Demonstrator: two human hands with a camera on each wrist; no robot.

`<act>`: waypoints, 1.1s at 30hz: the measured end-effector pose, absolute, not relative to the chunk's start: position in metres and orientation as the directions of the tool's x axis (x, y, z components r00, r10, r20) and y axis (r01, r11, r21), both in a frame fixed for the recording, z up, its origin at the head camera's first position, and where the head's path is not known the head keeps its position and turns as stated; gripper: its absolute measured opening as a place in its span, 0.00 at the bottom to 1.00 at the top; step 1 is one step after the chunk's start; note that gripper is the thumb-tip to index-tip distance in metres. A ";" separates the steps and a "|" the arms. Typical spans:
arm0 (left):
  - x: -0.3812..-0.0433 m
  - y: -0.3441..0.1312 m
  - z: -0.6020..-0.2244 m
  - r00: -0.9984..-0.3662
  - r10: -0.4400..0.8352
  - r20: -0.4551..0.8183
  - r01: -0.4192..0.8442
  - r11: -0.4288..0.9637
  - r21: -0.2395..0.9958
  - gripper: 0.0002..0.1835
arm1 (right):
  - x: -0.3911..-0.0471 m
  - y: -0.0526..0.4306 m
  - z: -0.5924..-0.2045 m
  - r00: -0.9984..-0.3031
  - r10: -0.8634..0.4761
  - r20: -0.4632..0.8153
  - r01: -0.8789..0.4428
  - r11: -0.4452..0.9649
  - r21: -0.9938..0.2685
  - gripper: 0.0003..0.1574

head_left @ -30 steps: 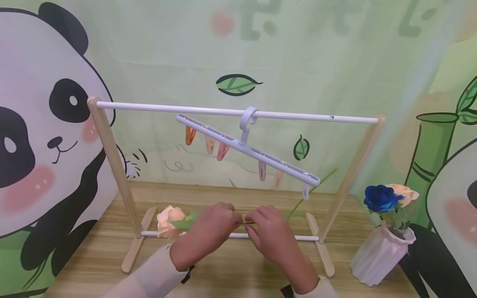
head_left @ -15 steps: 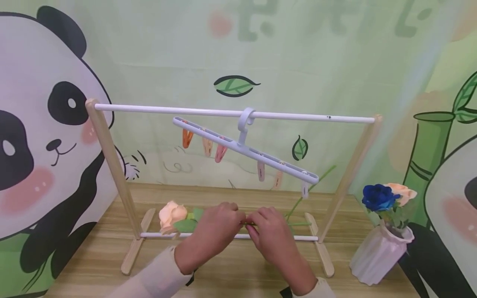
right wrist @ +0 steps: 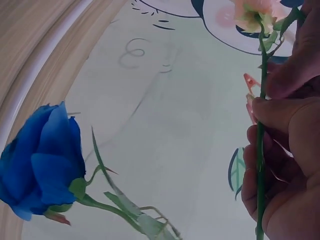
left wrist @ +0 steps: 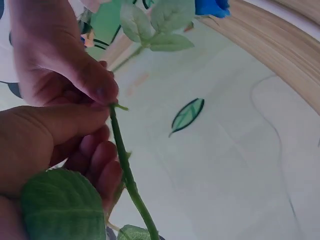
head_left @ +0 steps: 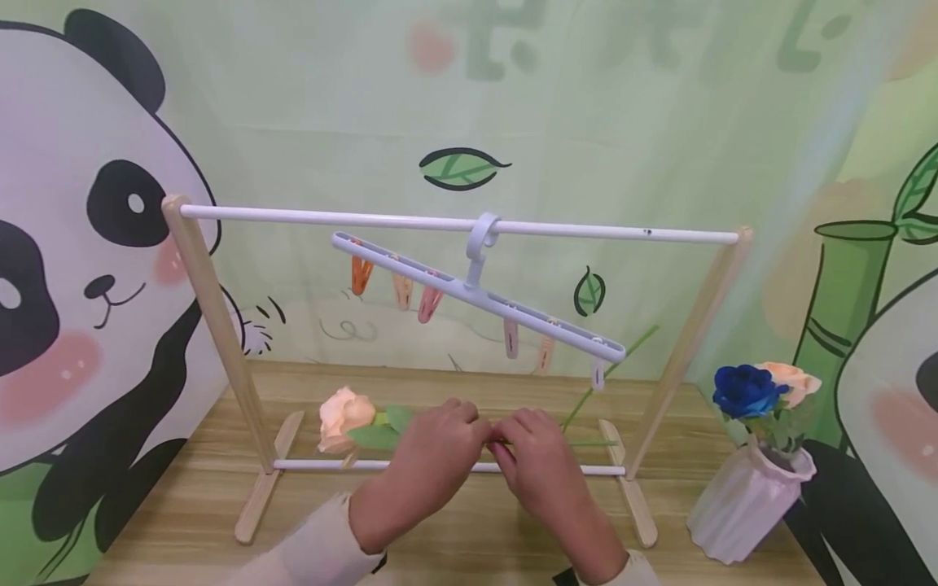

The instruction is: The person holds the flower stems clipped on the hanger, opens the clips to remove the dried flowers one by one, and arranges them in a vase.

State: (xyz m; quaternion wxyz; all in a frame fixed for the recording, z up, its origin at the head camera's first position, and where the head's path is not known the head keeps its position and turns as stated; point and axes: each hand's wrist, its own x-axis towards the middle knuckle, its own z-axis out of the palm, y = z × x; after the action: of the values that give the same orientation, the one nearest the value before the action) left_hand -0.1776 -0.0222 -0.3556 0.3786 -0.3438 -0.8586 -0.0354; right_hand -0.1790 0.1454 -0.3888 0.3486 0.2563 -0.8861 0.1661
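Between both hands, in front of the rack, a peach rose [head_left: 346, 419] lies nearly level, its bloom to the left. My left hand [head_left: 438, 456] pinches its green stem [left wrist: 125, 170] with thumb and fingers, just right of the leaves [head_left: 381, 435]. Close against it, my right hand [head_left: 541, 460] pinches the same stem. In the left wrist view the two thumbs meet at a short side shoot [left wrist: 121, 107]. Lower down in the right wrist view, the stem runs along the right fingers. Another green stem [head_left: 579, 407] slants up behind the right hand.
A wooden rack with a white top bar [head_left: 330, 217] carries a tilted hanger [head_left: 469, 290] with several hair clips. At right stands a white vase [head_left: 747, 505] holding blue and peach roses. A blue rose [right wrist: 45, 165] shows large in the right wrist view.
The left hand has shifted right, closing the gap to the right hand. The peach bloom has moved a little right and up with it. The right hand has moved only slightly.
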 end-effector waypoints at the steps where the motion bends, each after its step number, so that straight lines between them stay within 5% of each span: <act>1: -0.176 -0.022 -0.357 -0.446 0.566 0.693 0.641 0.742 -0.193 0.07 | -0.179 0.146 -0.389 -0.629 -0.334 0.702 -0.567 0.815 -0.121 0.10; 6: -0.170 -0.016 -0.362 -0.252 0.612 0.750 0.825 0.541 -0.164 0.07 | -0.178 0.152 -0.391 -0.614 -0.318 0.722 -0.571 0.811 -0.128 0.17; 9: -0.167 -0.013 -0.364 -0.210 0.630 0.748 0.871 0.467 -0.149 0.06 | -0.178 0.155 -0.390 -0.596 -0.311 0.740 -0.585 0.799 -0.136 0.19; 20: -0.164 -0.011 -0.372 -0.265 0.671 0.693 0.887 0.452 -0.098 0.09 | -0.182 0.170 -0.387 -0.645 -0.174 0.744 -0.580 0.746 -0.328 0.08; 28: -0.175 -0.007 -0.379 -0.379 0.663 0.645 0.858 0.513 -0.023 0.05 | -0.179 0.181 -0.380 -0.598 -0.076 0.798 -0.632 0.657 -0.411 0.09; 33: -0.187 0.000 -0.377 -0.482 0.653 0.584 0.842 0.528 0.106 0.01 | -0.175 0.187 -0.375 -0.670 0.026 0.742 -0.589 0.590 -0.552 0.07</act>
State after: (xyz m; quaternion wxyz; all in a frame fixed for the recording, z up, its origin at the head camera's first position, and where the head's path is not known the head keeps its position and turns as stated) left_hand -0.1873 0.0003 -0.3773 0.2454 -0.4456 -0.8390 -0.1932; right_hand -0.1751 0.1871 -0.3754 0.3672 0.1732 -0.8126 0.4182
